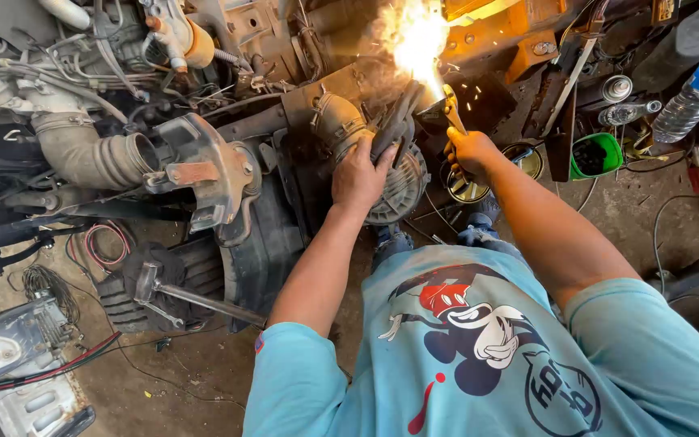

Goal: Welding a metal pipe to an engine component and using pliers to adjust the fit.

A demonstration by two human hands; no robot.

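Observation:
My right hand [471,150] grips the brass handle of a cutting torch [450,108] whose tip throws a bright flame and sparks [417,36] against a rusty metal part at the top centre. My left hand [359,174] is closed on a dark strip-like piece [394,125] that rises toward the flame, just over a round ribbed grey housing [402,190]. Both arms reach forward from my light blue shirt.
A dismantled engine with hoses and a ribbed duct [91,154] fills the left. A hammer [192,295] lies on a black mat on the floor. A green cup [596,154], spray cans and a plastic water bottle [697,93] sit at right.

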